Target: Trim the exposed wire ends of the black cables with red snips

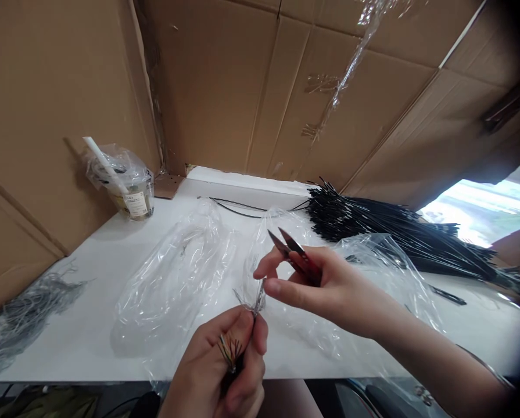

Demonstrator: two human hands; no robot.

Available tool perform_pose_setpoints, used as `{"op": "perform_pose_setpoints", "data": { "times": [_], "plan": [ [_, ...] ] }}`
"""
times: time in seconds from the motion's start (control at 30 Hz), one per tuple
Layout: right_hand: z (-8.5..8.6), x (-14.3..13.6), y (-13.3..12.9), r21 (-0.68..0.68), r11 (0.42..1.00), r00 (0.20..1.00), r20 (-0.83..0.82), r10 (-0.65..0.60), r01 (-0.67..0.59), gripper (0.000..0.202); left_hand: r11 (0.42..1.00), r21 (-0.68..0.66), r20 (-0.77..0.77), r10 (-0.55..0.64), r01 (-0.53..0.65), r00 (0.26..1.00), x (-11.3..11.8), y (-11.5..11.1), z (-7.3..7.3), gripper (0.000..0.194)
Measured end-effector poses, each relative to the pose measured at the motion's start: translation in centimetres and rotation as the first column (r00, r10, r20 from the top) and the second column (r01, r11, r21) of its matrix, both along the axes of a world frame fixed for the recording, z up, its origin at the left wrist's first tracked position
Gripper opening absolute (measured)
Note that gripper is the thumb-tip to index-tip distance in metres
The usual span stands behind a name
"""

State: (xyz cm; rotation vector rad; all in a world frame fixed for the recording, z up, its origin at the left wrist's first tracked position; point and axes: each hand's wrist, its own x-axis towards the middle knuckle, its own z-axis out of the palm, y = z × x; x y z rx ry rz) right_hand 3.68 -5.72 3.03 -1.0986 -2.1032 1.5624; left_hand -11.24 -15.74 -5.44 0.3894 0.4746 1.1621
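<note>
Left hand (225,371) is clenched around a cable end (231,354) low at the table's (89,325) near edge, coloured wires fanning out and a silvery foil tuft (255,302) rising above the fingers. Right hand (325,287) grasps thread snips (292,249), blades parted, while its thumb and forefinger pinch the foil tuft. Clear plastic bags (172,284) lie beneath; a black cable bundle (394,232) rests at right, a wrapped drink cup (126,186) far left.
</note>
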Motion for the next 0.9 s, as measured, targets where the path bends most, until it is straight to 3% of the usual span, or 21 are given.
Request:
{"op": "perform_pose_setpoints", "data": {
  "times": [0.4,0.77,0.83,0.9],
  "plan": [
    [1.0,-1.2,1.3,0.001,0.971,0.97,-0.026,0.241,-0.241,0.021,0.998,-0.025,-0.177,-0.068,0.064,0.982,0.2,-0.3,0.3,0.046],
    [0.2,-2.3,1.6,-0.222,0.905,0.904,0.148,0.4,-0.364,0.004,0.994,-0.027,-0.451,-0.105,0.103,0.886,0.5,-0.3,0.4,0.05],
    [0.4,-1.7,1.7,-0.17,0.927,0.932,0.088,0.351,-0.334,0.011,0.996,-0.025,-0.444,-0.089,0.087,0.891,0.4,-0.2,0.4,0.047],
    [0.6,-0.8,1.7,-0.036,0.984,0.984,0.031,0.176,-0.175,0.026,0.998,-0.026,-0.383,-0.065,0.059,0.922,0.3,-0.2,0.5,0.041]
  ]
}}
